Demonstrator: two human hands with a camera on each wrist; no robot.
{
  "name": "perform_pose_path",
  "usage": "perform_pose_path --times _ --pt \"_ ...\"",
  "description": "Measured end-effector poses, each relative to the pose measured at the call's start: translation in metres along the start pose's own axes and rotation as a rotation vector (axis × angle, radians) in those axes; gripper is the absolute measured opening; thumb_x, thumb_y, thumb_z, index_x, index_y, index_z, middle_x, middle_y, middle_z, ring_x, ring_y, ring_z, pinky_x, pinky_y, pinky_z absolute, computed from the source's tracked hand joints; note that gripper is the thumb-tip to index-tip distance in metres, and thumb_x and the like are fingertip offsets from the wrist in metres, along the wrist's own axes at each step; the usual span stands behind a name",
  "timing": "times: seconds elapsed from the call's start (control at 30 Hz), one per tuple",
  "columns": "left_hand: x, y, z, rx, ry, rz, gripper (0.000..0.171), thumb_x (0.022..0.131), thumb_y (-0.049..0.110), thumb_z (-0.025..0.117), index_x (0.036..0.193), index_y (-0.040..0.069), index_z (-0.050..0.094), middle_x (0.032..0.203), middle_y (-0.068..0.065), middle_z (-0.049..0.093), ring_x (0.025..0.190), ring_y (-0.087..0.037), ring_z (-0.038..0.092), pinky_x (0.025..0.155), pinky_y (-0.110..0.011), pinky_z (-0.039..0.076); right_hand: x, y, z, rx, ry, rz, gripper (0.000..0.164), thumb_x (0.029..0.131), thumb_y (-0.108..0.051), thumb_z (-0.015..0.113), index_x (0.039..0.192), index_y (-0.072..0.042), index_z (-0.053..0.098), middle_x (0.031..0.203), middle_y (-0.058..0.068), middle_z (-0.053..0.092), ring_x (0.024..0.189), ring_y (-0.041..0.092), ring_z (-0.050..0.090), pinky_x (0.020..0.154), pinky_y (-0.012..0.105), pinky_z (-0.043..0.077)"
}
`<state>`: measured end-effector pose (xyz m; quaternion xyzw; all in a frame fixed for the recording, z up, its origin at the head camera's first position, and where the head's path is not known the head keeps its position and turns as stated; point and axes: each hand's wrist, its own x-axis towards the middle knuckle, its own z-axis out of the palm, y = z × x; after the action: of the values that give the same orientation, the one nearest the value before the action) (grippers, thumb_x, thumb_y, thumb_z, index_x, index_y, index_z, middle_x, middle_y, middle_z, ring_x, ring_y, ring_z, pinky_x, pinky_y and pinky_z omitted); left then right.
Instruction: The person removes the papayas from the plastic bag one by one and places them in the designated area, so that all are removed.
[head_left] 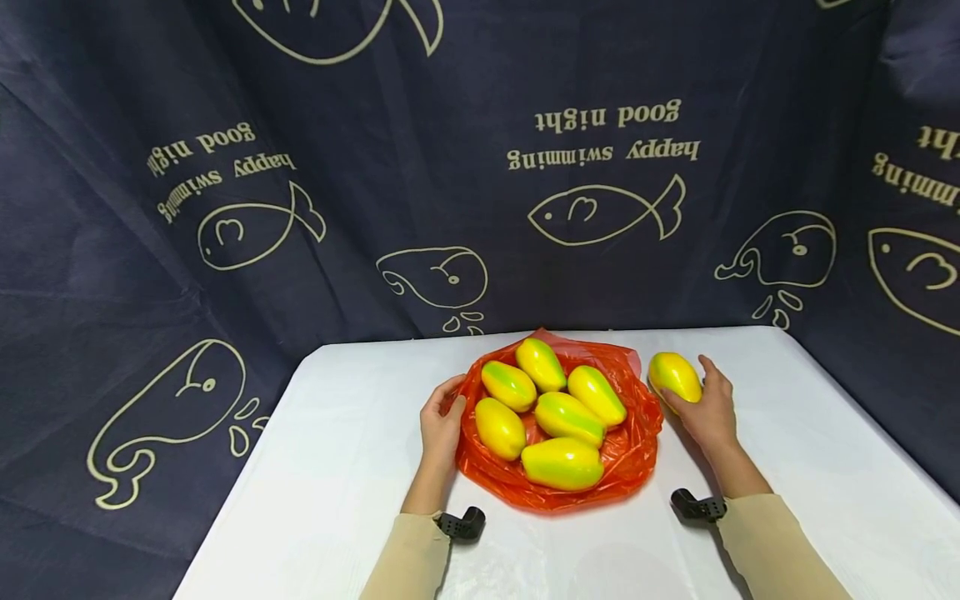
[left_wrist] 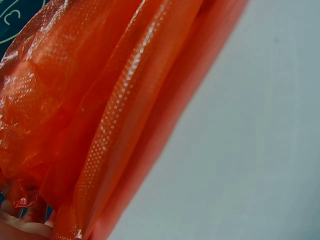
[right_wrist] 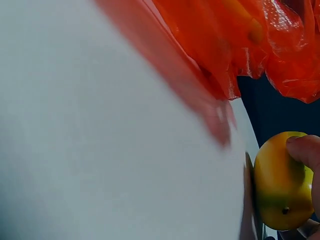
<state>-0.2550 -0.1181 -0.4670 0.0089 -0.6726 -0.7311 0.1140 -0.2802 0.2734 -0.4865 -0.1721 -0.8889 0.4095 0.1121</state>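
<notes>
A red plastic bag (head_left: pixel 630 458) lies spread wide on the white table, with several smooth, yellow-green oval fruits (head_left: pixel 562 463) sitting inside it. At its left rim, my left hand (head_left: pixel 441 425) grips the bag's edge; in the left wrist view a few fingertips (left_wrist: pixel 27 227) show below the red plastic (left_wrist: pixel 120 100), the rest hidden. To the right of the bag, my right hand (head_left: pixel 711 412) holds another yellow-green oval fruit (head_left: pixel 675 375) between thumb and fingers, close over the table. The right wrist view shows the thumb (right_wrist: pixel 305 150) pressed on this fruit (right_wrist: pixel 280 185), whose end has a dark spot.
The white table (head_left: pixel 360 433) ends at a dark blue curtain (head_left: pixel 450 125) printed with fish and whales, which hangs behind it and along both sides. A small black camera sits on each wrist, the left one (head_left: pixel 465 525) near the bag's front.
</notes>
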Motion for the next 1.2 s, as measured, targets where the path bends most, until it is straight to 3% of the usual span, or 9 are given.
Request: perform_pose_path --times 0.17,0.37,0.63,0.93,1.2 --pt "-0.001 0.001 0.001 0.003 0.009 0.016 0.035 0.097 0.002 0.053 0.131 0.000 0.062 0.132 -0.018 0.063 0.114 -0.028 0.059 0.090 -0.018 0.052 0.000 0.002 0.001 0.005 -0.009 0.002 0.087 0.093 -0.025 0.064 0.160 -0.008 0.011 0.156 0.032 0.023 0.140 0.049 0.031 0.117 0.062 0.029" --pt "0.001 -0.001 0.000 -0.013 -0.004 -0.022 0.036 0.097 0.002 0.053 0.133 0.002 0.061 0.133 -0.018 0.062 0.115 -0.029 0.059 0.093 -0.022 0.053 0.000 0.007 -0.001 0.032 0.016 0.019 0.079 0.097 -0.029 0.061 0.158 -0.006 0.018 0.152 0.031 0.030 0.135 0.047 0.033 0.117 0.063 0.028" --pt "0.014 -0.027 -0.001 -0.040 0.015 -0.038 0.036 0.098 0.006 0.055 0.133 0.009 0.063 0.135 -0.013 0.062 0.114 -0.023 0.059 0.091 -0.020 0.053 0.000 0.006 0.001 0.058 0.029 0.026 0.080 0.095 -0.028 0.063 0.158 -0.006 0.018 0.152 0.030 0.031 0.137 0.045 0.034 0.118 0.061 0.029" --pt "0.015 -0.030 0.000 -0.037 0.042 0.003 0.033 0.097 0.007 0.056 0.127 0.011 0.067 0.130 -0.012 0.065 0.110 -0.021 0.061 0.089 -0.018 0.053 0.000 0.006 0.002 0.055 0.017 0.023 0.084 0.095 -0.033 0.064 0.159 -0.008 0.016 0.155 0.029 0.029 0.139 0.046 0.032 0.118 0.061 0.029" --pt "0.016 -0.030 -0.002 -0.047 0.024 -0.014 0.035 0.098 0.007 0.056 0.131 0.010 0.064 0.134 -0.013 0.063 0.116 -0.024 0.060 0.091 -0.020 0.054 -0.002 0.007 0.002 0.058 -0.001 0.025 0.086 0.095 -0.033 0.065 0.159 -0.008 0.015 0.155 0.029 0.028 0.139 0.046 0.031 0.118 0.061 0.029"
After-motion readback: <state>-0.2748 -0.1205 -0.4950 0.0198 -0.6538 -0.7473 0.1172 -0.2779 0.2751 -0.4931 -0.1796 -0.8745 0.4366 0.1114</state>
